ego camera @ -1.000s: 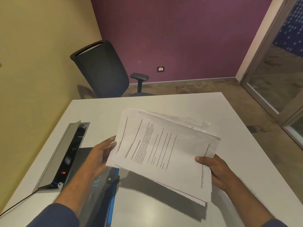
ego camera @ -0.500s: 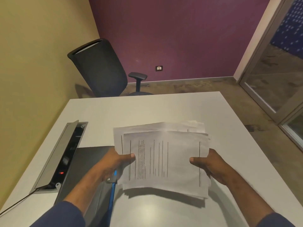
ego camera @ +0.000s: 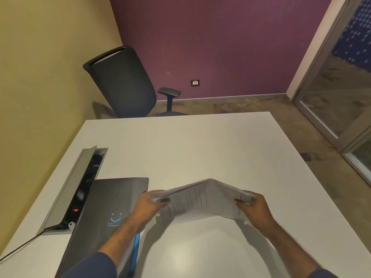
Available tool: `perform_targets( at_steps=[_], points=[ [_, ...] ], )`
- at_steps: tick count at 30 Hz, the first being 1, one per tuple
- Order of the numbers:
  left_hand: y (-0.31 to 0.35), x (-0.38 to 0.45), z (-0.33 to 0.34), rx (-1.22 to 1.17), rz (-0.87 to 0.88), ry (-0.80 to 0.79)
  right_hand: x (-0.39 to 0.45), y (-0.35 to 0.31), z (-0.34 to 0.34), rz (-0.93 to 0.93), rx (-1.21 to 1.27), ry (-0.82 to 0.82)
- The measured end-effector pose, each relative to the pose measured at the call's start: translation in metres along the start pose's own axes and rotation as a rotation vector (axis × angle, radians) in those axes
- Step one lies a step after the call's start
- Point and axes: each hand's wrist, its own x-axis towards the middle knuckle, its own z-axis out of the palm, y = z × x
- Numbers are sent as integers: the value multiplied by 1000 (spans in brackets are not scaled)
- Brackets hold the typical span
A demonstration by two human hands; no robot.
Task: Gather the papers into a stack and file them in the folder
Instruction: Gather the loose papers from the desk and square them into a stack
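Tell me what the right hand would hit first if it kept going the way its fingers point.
The papers it grips; past them, likely the left hand.

dark grey folder [ego camera: 108, 205] (blue smiley), white table [ego camera: 200, 149], purple wall [ego camera: 220, 37].

The papers [ego camera: 200, 199] are motion-blurred, their print unreadable. The folder [ego camera: 104, 213] runs off the bottom edge at 7 o'clock, partly behind the left forearm; its small lettering is illegible. The fingers under the sheets are hidden.
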Motion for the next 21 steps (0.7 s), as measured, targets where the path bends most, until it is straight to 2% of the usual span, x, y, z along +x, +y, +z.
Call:
perform_targets(
  at_steps=[3,10,16,19,21],
  points=[
    [-8,1,11,-57,-21,54,2,4,8,1,-23,30],
    [-15,-1,17,-67,6,-20,-3,19,13,79,36,81],
    [-12,-6,28,-53,77,94,-14,14,21,-27,59,158],
    [-10,-12,35,-145,136,66,-22,19,29,-35,69,214],
    [-12,-16,43,-97,126,61,-30,26,36,3,19,177]
  ],
)
